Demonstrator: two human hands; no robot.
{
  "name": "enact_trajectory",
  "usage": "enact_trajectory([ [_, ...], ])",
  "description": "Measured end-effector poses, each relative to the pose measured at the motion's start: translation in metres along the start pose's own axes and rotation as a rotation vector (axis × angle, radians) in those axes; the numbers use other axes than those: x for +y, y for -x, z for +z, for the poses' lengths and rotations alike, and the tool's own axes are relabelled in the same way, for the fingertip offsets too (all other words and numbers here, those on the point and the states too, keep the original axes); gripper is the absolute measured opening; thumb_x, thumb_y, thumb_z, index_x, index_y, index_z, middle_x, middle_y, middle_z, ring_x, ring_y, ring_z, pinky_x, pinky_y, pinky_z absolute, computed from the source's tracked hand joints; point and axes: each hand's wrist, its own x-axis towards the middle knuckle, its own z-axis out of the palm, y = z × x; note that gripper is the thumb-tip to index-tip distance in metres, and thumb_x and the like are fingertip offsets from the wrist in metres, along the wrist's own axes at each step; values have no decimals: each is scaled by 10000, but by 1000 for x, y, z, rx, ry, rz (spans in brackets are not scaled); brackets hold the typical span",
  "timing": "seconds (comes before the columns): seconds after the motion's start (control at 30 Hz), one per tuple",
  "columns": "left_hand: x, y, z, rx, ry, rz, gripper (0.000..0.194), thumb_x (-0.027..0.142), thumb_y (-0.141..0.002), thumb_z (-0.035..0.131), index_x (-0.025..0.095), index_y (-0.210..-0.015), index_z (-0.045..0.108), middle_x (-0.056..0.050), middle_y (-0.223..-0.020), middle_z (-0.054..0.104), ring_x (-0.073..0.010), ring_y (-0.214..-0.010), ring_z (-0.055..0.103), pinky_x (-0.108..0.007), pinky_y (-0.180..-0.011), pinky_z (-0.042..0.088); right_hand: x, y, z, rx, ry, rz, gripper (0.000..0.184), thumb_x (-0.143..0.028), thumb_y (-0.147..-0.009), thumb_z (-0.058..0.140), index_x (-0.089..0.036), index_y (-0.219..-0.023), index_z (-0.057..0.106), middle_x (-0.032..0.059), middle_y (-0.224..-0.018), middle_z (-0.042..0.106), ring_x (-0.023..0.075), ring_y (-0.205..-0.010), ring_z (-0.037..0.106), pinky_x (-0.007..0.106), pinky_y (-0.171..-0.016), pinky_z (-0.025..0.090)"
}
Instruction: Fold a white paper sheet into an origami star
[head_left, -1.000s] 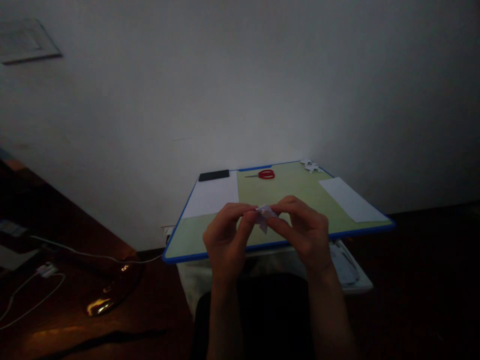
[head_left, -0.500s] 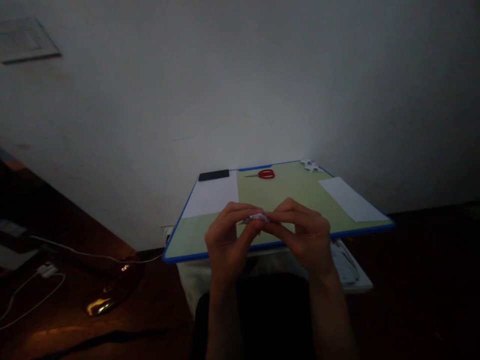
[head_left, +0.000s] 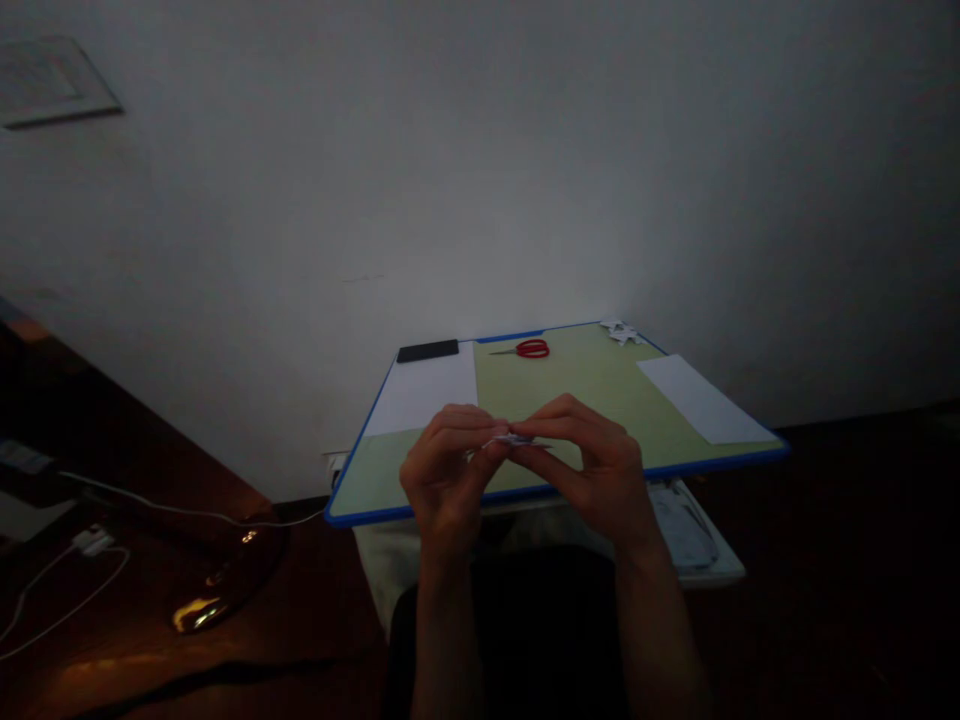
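Note:
Between my two hands is a small folded piece of white paper, held above the near edge of the green board. My left hand pinches its left side between thumb and fingers. From the other side, my right hand pinches it too, and the fingertips of both hands nearly meet. Most of the paper is hidden by the fingers, so its exact shape is unclear. Beyond the hands, red-handled scissors lie on the board, blades pointing left.
The green board has a blue rim and stands against a wall. On it lie a white sheet with a black flat object, another white sheet and white paper pieces. A drawer sticks out below.
Both hands have shifted slightly left with the folded paper, which now looks flatter between the fingertips. The scissors and sheets have stayed in place.

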Motion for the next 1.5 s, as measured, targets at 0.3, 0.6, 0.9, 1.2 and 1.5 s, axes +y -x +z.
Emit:
enact_trajectory([
  [0.3, 1, -4, -4, -101, 31, 13, 194, 178, -919, 817, 326, -1041, 844, -23, -951, 813, -195, -904, 714, -385, -834, 575, 2, 1, -3, 10, -29, -8, 234, -155, -911, 824, -312, -1084, 808, 6, -956, 762, 194, -897, 701, 386, -792, 574],
  [0.6, 0, -4, -6, -36, 24, -34, 175, 150, -888, 832, 292, -989, 841, -29, -909, 795, -189, -891, 706, -364, -809, 577, 4, 1, -4, 29, -12, 18, 254, -170, -922, 816, -346, -1104, 799, 1, -976, 776, 204, -916, 706, 416, -816, 581],
  [0.9, 4, -4, -3, -95, 52, -199, 334, 201, -844, 886, 276, -1156, 793, -35, -1057, 780, -176, -955, 720, -315, -848, 599, 8, 3, 0, 81, -40, 105, 148, -243, -951, 786, -319, -1077, 790, -2, -995, 807, 197, -899, 739, 386, -840, 582],
  [1.2, 0, 0, -6, -90, -88, -241, 70, 191, -930, 792, 243, -977, 786, -42, -953, 763, -189, -895, 710, -339, -824, 586, 13, 7, -5, 2, -63, 203, 66, -268, -964, 764, -269, -1009, 716, 10, -1000, 795, 199, -985, 750, 361, -901, 581],
  [1.5, -3, -1, -12, -135, -124, -190, 32, 222, -980, 729, 234, -976, 759, -76, -1053, 745, -223, -1001, 706, -369, -864, 576, 14, 5, -9, -137, -103, 158, 80, -227, -1008, 704, -287, -1048, 671, 25, -1179, 779, 210, -1158, 720, 424, -1029, 567],
])
